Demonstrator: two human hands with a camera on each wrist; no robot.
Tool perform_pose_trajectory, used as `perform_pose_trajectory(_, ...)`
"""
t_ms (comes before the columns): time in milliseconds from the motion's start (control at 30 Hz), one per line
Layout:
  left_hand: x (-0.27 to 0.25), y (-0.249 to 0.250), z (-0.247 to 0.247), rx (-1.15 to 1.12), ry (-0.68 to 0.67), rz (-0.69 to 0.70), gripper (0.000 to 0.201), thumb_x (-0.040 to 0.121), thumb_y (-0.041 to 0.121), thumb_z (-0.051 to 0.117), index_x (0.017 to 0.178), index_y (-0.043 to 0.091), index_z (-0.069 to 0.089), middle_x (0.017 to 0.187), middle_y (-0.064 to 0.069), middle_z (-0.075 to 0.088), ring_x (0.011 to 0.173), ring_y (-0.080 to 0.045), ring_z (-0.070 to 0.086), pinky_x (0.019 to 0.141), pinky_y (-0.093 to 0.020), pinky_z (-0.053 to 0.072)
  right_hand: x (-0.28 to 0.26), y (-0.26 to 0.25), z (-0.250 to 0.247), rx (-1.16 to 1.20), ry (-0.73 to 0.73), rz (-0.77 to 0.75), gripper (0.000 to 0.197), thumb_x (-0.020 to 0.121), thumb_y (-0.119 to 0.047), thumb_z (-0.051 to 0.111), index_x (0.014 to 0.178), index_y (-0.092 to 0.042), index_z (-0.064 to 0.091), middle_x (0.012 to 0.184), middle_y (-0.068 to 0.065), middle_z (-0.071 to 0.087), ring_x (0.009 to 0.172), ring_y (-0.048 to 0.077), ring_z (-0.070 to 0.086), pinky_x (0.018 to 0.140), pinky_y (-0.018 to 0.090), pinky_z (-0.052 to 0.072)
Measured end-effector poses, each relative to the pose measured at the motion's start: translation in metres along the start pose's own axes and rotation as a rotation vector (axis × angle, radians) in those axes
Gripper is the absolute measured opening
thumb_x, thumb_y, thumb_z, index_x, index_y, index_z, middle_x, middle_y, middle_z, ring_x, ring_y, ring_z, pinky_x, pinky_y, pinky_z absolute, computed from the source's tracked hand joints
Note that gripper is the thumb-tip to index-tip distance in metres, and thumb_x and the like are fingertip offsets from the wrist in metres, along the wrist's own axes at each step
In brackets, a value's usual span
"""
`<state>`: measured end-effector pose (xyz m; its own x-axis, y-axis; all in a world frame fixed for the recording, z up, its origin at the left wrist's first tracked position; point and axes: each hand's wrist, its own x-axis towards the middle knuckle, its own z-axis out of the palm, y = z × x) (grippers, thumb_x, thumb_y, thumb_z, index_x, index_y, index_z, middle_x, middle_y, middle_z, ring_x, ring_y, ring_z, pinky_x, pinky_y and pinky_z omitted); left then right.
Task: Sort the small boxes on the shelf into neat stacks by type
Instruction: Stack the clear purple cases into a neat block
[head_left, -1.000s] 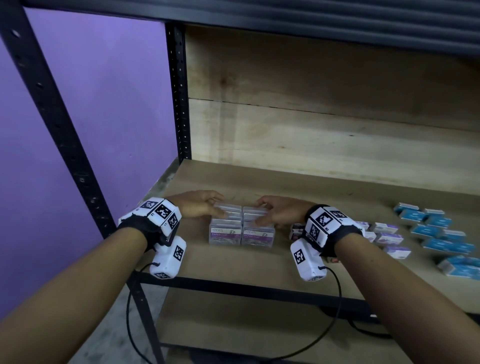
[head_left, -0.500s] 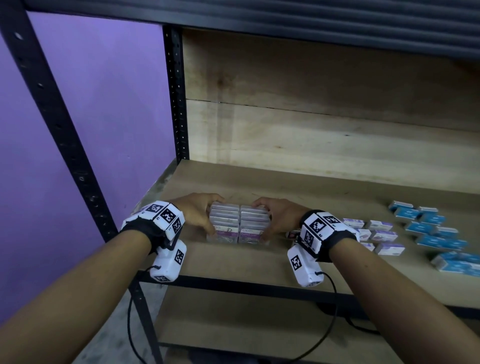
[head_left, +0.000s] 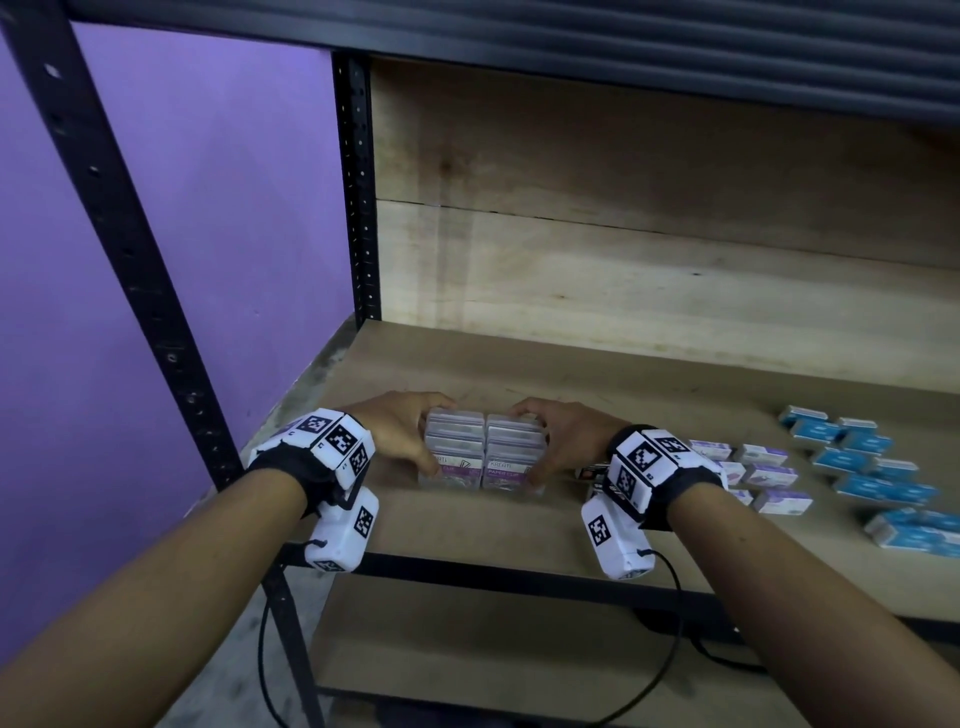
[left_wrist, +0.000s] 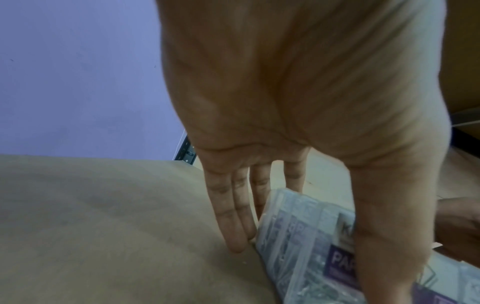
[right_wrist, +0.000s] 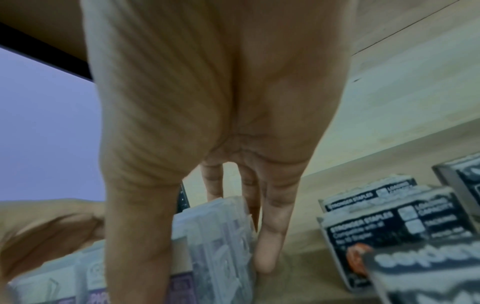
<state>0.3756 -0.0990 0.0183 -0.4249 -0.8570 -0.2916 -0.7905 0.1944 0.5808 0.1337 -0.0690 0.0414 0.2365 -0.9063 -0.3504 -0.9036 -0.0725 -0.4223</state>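
Two stacks of clear paper-clip boxes (head_left: 485, 452) with purple labels stand side by side near the front left of the wooden shelf (head_left: 467, 525). My left hand (head_left: 397, 434) lies against the left stack's outer side, fingers (left_wrist: 233, 226) straight along it and thumb (left_wrist: 389, 236) down its front face. My right hand (head_left: 566, 436) mirrors this on the right stack, with straight fingers (right_wrist: 270, 236) on the side and thumb (right_wrist: 137, 236) on the front. The boxes (left_wrist: 298, 236) sit pressed between both hands. Their bases rest on the shelf.
Small purple-and-white boxes (head_left: 769, 475) lie loose just right of my right wrist; in the right wrist view they read as staple boxes (right_wrist: 389, 222). Blue boxes (head_left: 857, 467) are scattered farther right. A black upright post (head_left: 358, 208) and a purple wall bound the left.
Both hands slid from the tops of the two stacks down to their outer sides, thumbs now on the front faces. The stacks stand tighter together.
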Motion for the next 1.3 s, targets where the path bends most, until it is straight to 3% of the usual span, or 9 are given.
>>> perform_pose_trajectory(100, -0.0028, 0.0016, -0.0001, 0.039, -0.002, -0.018, 0.106, 0.059, 0.031, 0.088, 0.146, 0.035, 0.027, 0.113, 0.013, 0.054, 0.108, -0.010, 0.052, 0.092, -0.023, 0.039, -0.0011, -0.0007, -0.0013, -0.015, -0.002, 0.025, 0.101, 0.054, -0.025, 0.090, 0.139, -0.030, 0.036, 0.126, 0.000, 0.056, 0.107, 0.020, 0.056, 0.088, 0.030, 0.045)
perform_pose_trajectory(167, -0.0043, 0.0021, -0.0001, 0.058, 0.010, -0.032, 0.108, 0.060, 0.033, 0.087, 0.148, 0.029, 0.025, 0.121, 0.008, 0.055, 0.104, -0.009, 0.050, 0.090, -0.023, 0.038, -0.0030, -0.0008, -0.0030, -0.024, 0.001, 0.051, 0.102, 0.054, -0.027, 0.090, 0.140, -0.026, 0.036, 0.119, 0.000, 0.059, 0.094, 0.016, 0.060, 0.075, 0.024, 0.046)
perform_pose_trajectory(333, -0.0055, 0.0035, 0.0012, 0.081, 0.038, -0.071, 0.097, 0.059, 0.032, 0.088, 0.141, 0.020, 0.037, 0.126, 0.004, 0.057, 0.110, -0.015, 0.056, 0.101, -0.032, 0.044, -0.0062, -0.0021, -0.0042, 0.007, 0.019, 0.108, 0.089, 0.059, -0.023, 0.089, 0.135, -0.016, 0.044, 0.102, -0.004, 0.063, 0.068, -0.001, 0.061, 0.056, 0.018, 0.044)
perform_pose_trajectory(533, -0.0056, 0.0034, 0.0051, 0.066, 0.082, -0.076, 0.077, 0.059, 0.029, 0.088, 0.127, 0.017, 0.054, 0.120, 0.003, 0.063, 0.104, -0.016, 0.061, 0.099, -0.034, 0.048, -0.0067, -0.0035, -0.0002, -0.024, 0.060, 0.122, 0.072, 0.058, -0.027, 0.089, 0.120, -0.009, 0.057, 0.107, 0.004, 0.071, 0.086, 0.016, 0.066, 0.088, 0.033, 0.054)
perform_pose_trajectory(667, -0.0069, 0.0026, 0.0058, 0.044, 0.090, -0.067, 0.061, 0.058, 0.029, 0.087, 0.114, 0.020, 0.063, 0.109, 0.006, 0.069, 0.098, -0.013, 0.064, 0.095, -0.032, 0.050, -0.0067, -0.0033, 0.0018, -0.019, 0.082, 0.119, 0.064, 0.059, -0.026, 0.088, 0.114, -0.004, 0.062, 0.101, 0.006, 0.072, 0.080, 0.016, 0.066, 0.081, 0.032, 0.054)
perform_pose_trajectory(967, -0.0094, 0.0072, 0.0057, 0.014, 0.085, -0.098, 0.058, 0.060, 0.022, 0.086, 0.113, 0.018, 0.065, 0.107, 0.005, 0.071, 0.100, -0.015, 0.066, 0.099, -0.036, 0.049, -0.0082, 0.0000, 0.0028, 0.026, 0.105, 0.116, 0.074, 0.056, -0.030, 0.090, 0.119, -0.007, 0.059, 0.105, 0.002, 0.071, 0.088, 0.016, 0.067, 0.087, 0.034, 0.054)
perform_pose_trajectory(1100, -0.0100, 0.0093, 0.0058, 0.028, 0.082, -0.109, 0.056, 0.062, 0.021, 0.085, 0.114, 0.015, 0.064, 0.108, 0.002, 0.070, 0.101, -0.017, 0.065, 0.099, -0.037, 0.049, -0.0098, 0.0010, 0.0028, 0.084, 0.111, 0.126, 0.082, 0.056, -0.029, 0.091, 0.125, -0.008, 0.053, 0.099, -0.002, 0.069, 0.066, -0.001, 0.058, 0.063, 0.017, 0.047)
perform_pose_trajectory(1233, -0.0105, 0.0098, 0.0063, 0.025, 0.086, -0.115, 0.062, 0.061, 0.022, 0.086, 0.118, 0.014, 0.062, 0.112, 0.002, 0.069, 0.104, -0.018, 0.064, 0.099, -0.036, 0.049, -0.0088, 0.0012, 0.0028, 0.050, 0.113, 0.131, 0.076, 0.055, -0.030, 0.091, 0.120, -0.005, 0.059, 0.102, 0.003, 0.073, 0.064, 0.002, 0.059, 0.077, 0.027, 0.051)
perform_pose_trajectory(1300, -0.0103, 0.0094, 0.0063, 0.016, 0.087, -0.116, 0.063, 0.061, 0.021, 0.085, 0.119, 0.014, 0.062, 0.112, 0.002, 0.069, 0.103, -0.017, 0.065, 0.099, -0.036, 0.049, -0.0084, 0.0009, 0.0022, 0.032, 0.110, 0.128, 0.076, 0.055, -0.030, 0.091, 0.119, -0.004, 0.060, 0.102, 0.004, 0.072, 0.075, 0.010, 0.065, 0.083, 0.031, 0.053)
